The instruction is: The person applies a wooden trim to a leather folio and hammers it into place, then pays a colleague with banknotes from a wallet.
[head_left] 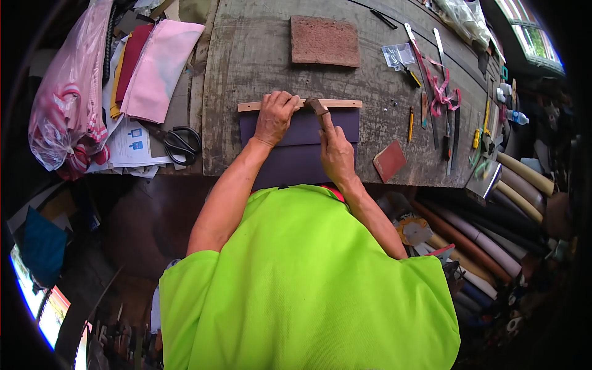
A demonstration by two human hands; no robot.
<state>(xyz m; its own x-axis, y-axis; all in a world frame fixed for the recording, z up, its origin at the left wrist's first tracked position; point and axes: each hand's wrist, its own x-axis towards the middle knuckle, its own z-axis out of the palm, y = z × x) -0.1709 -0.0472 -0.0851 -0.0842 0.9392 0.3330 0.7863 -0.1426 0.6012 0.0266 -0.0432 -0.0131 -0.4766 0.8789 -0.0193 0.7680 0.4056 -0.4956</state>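
A light wooden strip (250,106) with small dark holes near its ends lies along the far edge of a dark purple sheet (299,161) with a crosswise fold. My left hand (275,117) rests over the strip left of its middle, fingers curled and pinched. What is between those fingertips, if anything, I cannot tell. In my right hand (338,154) is a hammer (316,106), gripped by its handle, its head over the strip right at my left fingertips. Part of the sheet is hidden by my arms and body.
Beyond the strip sits a reddish brick-like slab (325,41). Scissors (180,145), folded cloth (160,71) and a plastic bag (71,86) are at left. Right lie a brown leather piece (390,161), a pencil (411,124), a clear box (398,55), pink ribbon (442,98) and material rolls (524,176).
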